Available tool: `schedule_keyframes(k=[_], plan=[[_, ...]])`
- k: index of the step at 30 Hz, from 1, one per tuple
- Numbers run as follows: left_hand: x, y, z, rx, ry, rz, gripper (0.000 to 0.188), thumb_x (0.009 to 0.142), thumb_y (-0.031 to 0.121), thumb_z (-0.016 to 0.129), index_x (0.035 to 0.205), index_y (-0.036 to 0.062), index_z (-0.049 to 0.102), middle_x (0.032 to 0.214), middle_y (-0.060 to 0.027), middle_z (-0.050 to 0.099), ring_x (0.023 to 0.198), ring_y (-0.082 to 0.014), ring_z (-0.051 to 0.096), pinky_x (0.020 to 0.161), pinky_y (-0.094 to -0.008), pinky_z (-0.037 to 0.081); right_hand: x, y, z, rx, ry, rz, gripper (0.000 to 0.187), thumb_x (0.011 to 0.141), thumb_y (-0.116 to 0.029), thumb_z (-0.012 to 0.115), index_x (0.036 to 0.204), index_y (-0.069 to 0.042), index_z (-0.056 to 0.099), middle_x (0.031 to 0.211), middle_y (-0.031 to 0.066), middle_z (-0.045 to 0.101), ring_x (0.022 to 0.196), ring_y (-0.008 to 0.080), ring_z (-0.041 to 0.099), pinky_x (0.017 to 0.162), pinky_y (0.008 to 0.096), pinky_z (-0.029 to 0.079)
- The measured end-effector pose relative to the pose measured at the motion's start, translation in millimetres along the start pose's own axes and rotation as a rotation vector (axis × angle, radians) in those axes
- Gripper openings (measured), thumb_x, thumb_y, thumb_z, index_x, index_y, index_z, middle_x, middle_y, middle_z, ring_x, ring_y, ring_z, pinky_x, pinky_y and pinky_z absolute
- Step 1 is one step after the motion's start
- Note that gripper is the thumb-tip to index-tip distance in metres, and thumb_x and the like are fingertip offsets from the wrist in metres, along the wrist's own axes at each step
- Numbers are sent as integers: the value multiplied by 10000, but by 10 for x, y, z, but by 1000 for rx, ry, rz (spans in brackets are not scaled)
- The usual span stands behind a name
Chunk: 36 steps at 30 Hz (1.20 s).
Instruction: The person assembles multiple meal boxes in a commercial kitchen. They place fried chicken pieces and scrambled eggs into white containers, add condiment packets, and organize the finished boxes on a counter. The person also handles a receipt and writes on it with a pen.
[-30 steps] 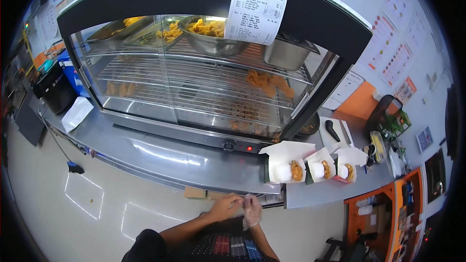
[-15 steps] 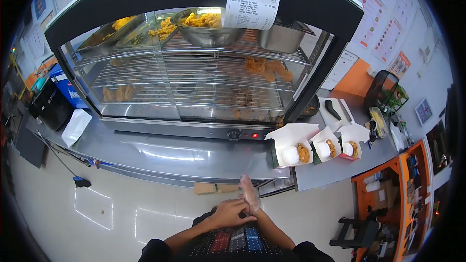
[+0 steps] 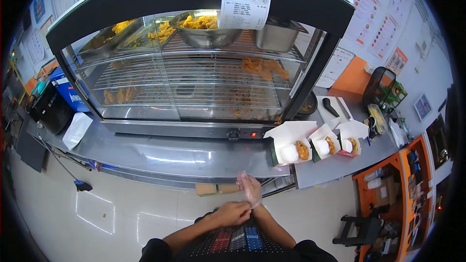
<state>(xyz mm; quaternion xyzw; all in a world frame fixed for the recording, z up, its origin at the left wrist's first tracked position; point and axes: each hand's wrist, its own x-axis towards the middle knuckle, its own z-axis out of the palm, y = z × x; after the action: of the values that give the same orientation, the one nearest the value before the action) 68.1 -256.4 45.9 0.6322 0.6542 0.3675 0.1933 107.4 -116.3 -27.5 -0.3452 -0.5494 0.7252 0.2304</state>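
Observation:
A clear plastic glove (image 3: 253, 198) covers my right hand (image 3: 249, 188), which is raised in front of my body. Its fingers point up and away from me, slightly bent, with nothing in them. At the right wrist my left hand (image 3: 235, 213), bare, is closed on the glove's cuff. Both hands are short of the steel counter (image 3: 194, 157). Ahead on the right stand three white-lined food boxes (image 3: 290, 154) with lids up, each holding a white mound of rice and a piece of fried chicken.
A glass-fronted food warmer (image 3: 194, 87) holds fried pieces on racks and in metal pans; a printed paper slip (image 3: 246, 0) hangs on its top. A knife with a black handle (image 3: 330, 107) lies on a white board. A black stool (image 3: 358, 231) and orange shelf (image 3: 403, 184) stand at right.
My left fingers have shifted along the glove's cuff at the right wrist. The right hand's fingers bend more and have turned slightly. The whole view has swung a little.

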Motion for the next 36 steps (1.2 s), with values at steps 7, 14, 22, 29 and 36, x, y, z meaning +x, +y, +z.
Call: schedule_keyframes(k=[7, 14, 22, 29, 36], plan=[[795, 232, -1591, 128, 613, 246, 300, 833, 119, 669, 1119, 45, 614, 1155, -156, 626, 1024, -339, 614, 879, -387, 492, -132, -174, -71, -58, -96, -57, 311, 930, -306, 639, 980, 0, 663, 790, 11, 635, 689, 85, 545, 618, 217, 431], [1789, 861, -3381, 279, 1130, 436, 586, 846, 132, 666, 1355, 32, 392, 1209, -159, 586, 1146, -272, 571, 964, -403, 450, -313, 173, -169, -166, -151, -27, 198, 902, -189, 672, 1004, -20, 659, 830, 13, 639, 762, 96, 589, 687, 232, 471], [2084, 906, -3504, 43, 907, 427, 556, 906, 53, 580, 1393, 8, 314, 1117, -195, 596, 961, -289, 683, 719, -308, 582, -399, 265, -458, 7, -94, 57, 210, 909, -208, 665, 1028, -35, 656, 851, 29, 643, 755, 108, 589, 695, 247, 481], [2110, 800, -3496, -7, 876, 400, 555, 919, 57, 578, 1400, 16, 305, 1164, -204, 566, 1018, -290, 660, 782, -314, 574, -342, 352, -596, 2, -107, 60, 214, 912, -211, 656, 1038, -38, 653, 854, 30, 642, 748, 108, 588, 676, 234, 477], [2052, 743, -3562, 115, 911, 404, 598, 882, 89, 621, 1401, 25, 330, 1149, -187, 585, 984, -279, 668, 732, -335, 568, -257, 355, -529, -35, -140, 136, 179, 908, -184, 648, 1018, -44, 659, 874, 15, 643, 737, 96, 577, 651, 227, 463]])
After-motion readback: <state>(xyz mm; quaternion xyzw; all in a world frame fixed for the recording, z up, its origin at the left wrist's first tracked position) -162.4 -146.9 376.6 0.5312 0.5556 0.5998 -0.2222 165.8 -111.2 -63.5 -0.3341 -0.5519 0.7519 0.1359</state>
